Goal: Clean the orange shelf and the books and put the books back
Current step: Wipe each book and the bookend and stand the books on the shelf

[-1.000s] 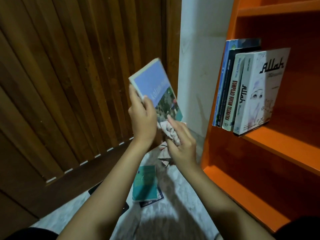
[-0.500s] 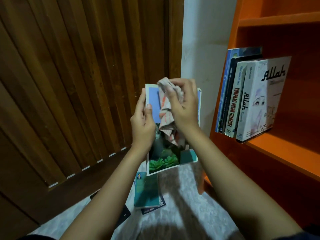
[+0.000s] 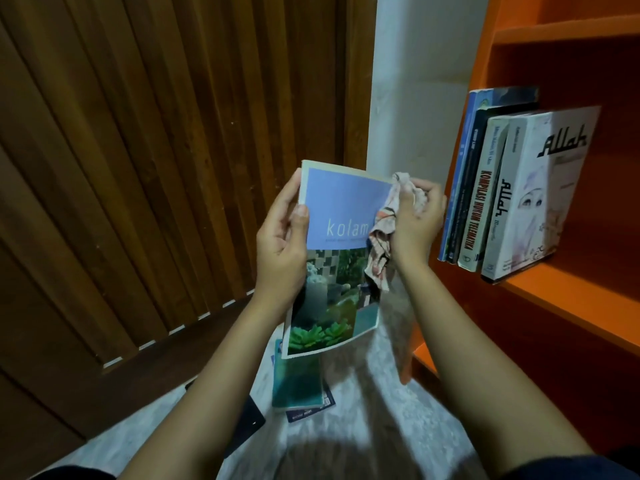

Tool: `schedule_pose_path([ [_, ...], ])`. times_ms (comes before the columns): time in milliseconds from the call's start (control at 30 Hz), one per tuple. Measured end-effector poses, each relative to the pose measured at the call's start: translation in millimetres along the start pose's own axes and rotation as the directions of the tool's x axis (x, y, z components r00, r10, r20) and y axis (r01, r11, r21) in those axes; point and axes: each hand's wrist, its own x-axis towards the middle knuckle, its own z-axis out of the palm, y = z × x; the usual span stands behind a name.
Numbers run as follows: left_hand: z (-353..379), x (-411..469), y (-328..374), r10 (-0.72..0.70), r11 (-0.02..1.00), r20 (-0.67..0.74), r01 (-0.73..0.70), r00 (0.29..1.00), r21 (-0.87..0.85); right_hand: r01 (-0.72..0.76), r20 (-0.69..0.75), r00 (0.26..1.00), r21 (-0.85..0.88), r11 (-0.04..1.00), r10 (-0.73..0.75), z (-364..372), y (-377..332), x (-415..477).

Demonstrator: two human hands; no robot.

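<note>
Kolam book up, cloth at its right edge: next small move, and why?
Probably drag the cloth in the right hand down the right edge of the kolam book. The left hand steadies the book's left edge, and the cloth sits near the top, lower cover unreached.

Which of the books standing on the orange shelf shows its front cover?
The white "Allah" book at the right end of the row on the orange shelf; the other standing books show only spines.

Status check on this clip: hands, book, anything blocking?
Left hand grips kolam book by its left edge. Right hand presses cloth at its right edge. Four books upright on orange shelf. Nothing blocking.
</note>
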Motion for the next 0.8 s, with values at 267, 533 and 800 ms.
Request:
schedule_pose_path([
  [267,14.1,9.3,-17.0,-0.139,0.989,-0.1,0.132,0.985,-0.073,0.448,0.262,0.865,-0.015,0.894,-0.429,21.1,-14.3,-48.9],
  [533,17.5,17.9,-25.4,-0.16,0.981,-0.142,0.142,0.977,-0.129,0.057,0.045,0.998,-0.157,0.986,-0.051,-16.3,29.1,-31.3],
  [800,14.8,31.9,-37.9,-0.309,0.944,-0.294,0.255,0.904,-0.208,0.33,0.327,0.902,-0.096,0.939,-0.283,-5.5,33.8,-77.8],
])
